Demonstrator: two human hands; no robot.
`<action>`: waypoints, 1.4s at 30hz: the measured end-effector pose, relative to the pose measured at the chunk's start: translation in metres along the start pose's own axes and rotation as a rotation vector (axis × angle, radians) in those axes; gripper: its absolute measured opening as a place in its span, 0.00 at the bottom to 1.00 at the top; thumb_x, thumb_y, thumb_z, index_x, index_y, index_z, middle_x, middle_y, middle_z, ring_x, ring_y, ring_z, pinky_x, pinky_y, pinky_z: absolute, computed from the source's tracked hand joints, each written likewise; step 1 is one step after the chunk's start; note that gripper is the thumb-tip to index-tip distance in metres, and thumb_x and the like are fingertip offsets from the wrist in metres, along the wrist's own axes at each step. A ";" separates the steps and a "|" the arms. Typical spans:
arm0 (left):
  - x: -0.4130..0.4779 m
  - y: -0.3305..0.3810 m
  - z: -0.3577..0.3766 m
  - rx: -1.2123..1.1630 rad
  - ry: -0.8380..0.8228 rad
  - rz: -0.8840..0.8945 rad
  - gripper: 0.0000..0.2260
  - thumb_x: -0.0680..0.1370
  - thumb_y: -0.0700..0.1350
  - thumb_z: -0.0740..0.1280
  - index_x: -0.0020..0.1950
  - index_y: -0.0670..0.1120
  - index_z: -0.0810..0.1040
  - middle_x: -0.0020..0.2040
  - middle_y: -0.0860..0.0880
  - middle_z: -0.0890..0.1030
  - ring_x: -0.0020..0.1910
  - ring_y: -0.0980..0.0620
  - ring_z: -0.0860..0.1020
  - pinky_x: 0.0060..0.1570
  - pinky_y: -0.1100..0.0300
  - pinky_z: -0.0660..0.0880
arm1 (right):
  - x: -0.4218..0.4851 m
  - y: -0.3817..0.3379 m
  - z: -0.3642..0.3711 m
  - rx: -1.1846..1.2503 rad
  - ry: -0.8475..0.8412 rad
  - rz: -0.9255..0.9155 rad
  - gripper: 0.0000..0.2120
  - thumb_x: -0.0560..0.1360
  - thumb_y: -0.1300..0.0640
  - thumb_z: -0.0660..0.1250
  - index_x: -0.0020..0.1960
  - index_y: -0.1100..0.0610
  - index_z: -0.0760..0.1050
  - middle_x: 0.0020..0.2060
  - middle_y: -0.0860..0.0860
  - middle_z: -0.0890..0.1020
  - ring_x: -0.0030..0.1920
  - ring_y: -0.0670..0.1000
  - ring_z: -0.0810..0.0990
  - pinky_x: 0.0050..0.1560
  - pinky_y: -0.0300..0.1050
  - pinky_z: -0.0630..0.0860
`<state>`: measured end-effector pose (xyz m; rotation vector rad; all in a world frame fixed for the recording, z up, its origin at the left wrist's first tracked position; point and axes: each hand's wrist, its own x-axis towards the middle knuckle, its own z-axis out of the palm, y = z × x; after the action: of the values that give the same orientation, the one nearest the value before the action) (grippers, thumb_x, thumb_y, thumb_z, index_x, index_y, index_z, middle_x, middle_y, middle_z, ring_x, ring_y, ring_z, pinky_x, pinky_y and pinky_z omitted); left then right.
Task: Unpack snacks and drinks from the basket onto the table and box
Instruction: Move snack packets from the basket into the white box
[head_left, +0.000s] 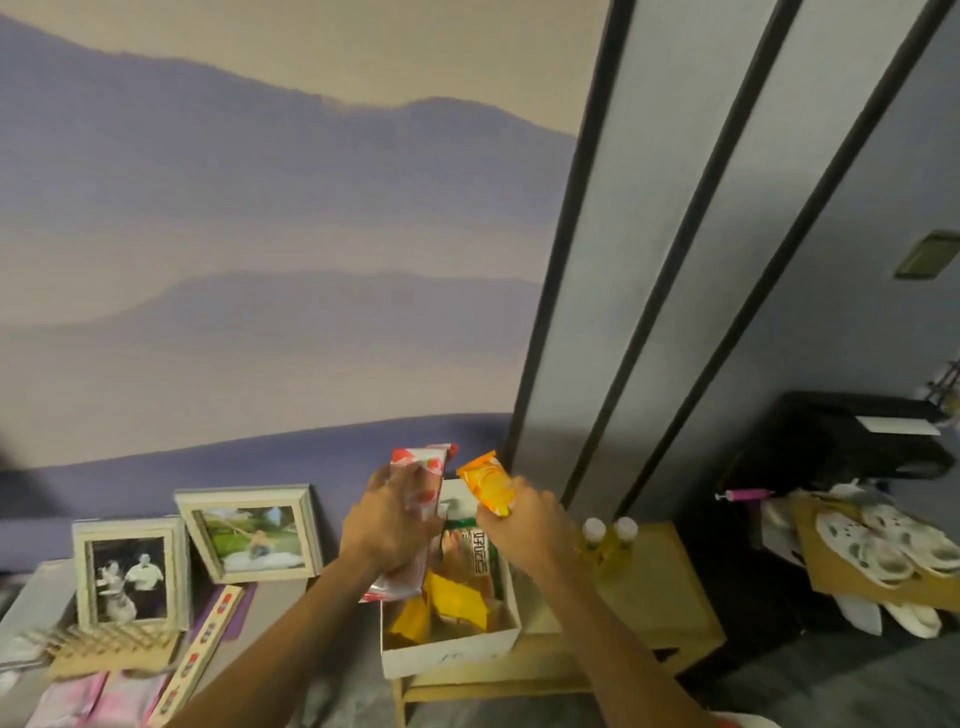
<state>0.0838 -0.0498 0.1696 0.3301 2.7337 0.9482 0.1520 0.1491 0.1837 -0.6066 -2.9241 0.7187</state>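
Observation:
My left hand (387, 525) grips a long red-and-white snack packet (423, 470) with strawberry pictures, held upright above the white basket (449, 657). My right hand (524, 525) holds a small orange snack packet (485, 483) just to the right of it. Inside the basket lie several more packets, among them yellow ones (457, 597) and a green-edged bag with printed characters (478, 551). The basket stands on a low wooden table (660, 582). Two yellow drink bottles with white caps (608, 540) stand on that table right of the basket.
Two framed photos (130, 571) (254, 535) lean on the wall at left, with a wooden rack (104, 647), a long flat box (200, 654) and pink packets (98, 701) in front. At right, a cardboard sheet with white slippers (883, 556) and a black unit (852, 436).

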 end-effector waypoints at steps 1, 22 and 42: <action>0.012 -0.008 0.011 -0.002 -0.018 -0.024 0.38 0.73 0.67 0.72 0.78 0.61 0.61 0.80 0.50 0.65 0.66 0.40 0.79 0.60 0.43 0.80 | 0.011 0.004 0.012 0.000 -0.025 0.016 0.20 0.80 0.39 0.66 0.63 0.52 0.76 0.55 0.51 0.84 0.55 0.56 0.84 0.50 0.46 0.76; 0.132 -0.105 0.189 0.186 -0.025 -0.143 0.38 0.75 0.76 0.57 0.80 0.58 0.58 0.81 0.47 0.62 0.77 0.40 0.69 0.70 0.42 0.74 | 0.131 0.087 0.225 -0.272 -0.095 -0.061 0.34 0.77 0.28 0.59 0.67 0.54 0.78 0.62 0.55 0.84 0.67 0.60 0.78 0.65 0.62 0.76; 0.042 -0.101 -0.009 0.112 0.200 -0.075 0.44 0.71 0.81 0.53 0.82 0.58 0.59 0.84 0.51 0.59 0.82 0.47 0.57 0.79 0.41 0.61 | 0.092 -0.019 0.068 -0.012 -0.252 -0.230 0.52 0.73 0.21 0.60 0.86 0.47 0.46 0.86 0.48 0.52 0.84 0.53 0.56 0.78 0.55 0.65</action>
<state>0.0278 -0.1201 0.1067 0.1571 2.9648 0.8527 0.0498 0.1405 0.1298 -0.1839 -3.1541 0.8020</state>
